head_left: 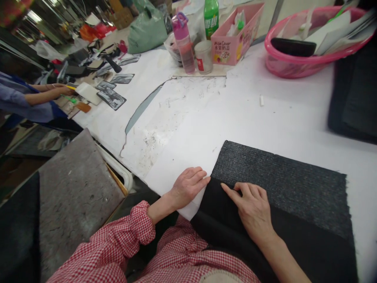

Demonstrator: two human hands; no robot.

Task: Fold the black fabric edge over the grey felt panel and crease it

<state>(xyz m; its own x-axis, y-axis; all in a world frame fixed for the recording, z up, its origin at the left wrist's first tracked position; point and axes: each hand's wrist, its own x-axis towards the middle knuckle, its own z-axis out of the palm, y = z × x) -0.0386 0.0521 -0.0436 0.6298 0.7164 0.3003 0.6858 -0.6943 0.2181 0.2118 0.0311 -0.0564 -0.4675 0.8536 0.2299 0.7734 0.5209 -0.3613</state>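
A piece of black fabric [300, 232] lies over the near edge of the white table, its lower part hanging toward my lap. Along its far side runs a dark grey, speckled, textured strip [279, 173] with a frayed right end. My left hand [188, 188] is at the left edge of the black fabric, its fingers closed together at the edge where the strip meets the smooth part; the thumb is hidden. On top of the black fabric rests my right hand [255, 210], palm down, thumb stretched left and fingers bent, touching the cloth near the seam line.
A white chalk-like piece [261, 100] lies on the table [247, 118]. Farther back stand a pink basket [294, 65], a pink box [226, 51], a green bottle [211, 19], a water bottle [185, 47] and a jar [204, 59]. Dark fabric [356, 98] lies right; a co-worker's hands [66, 89] are left.
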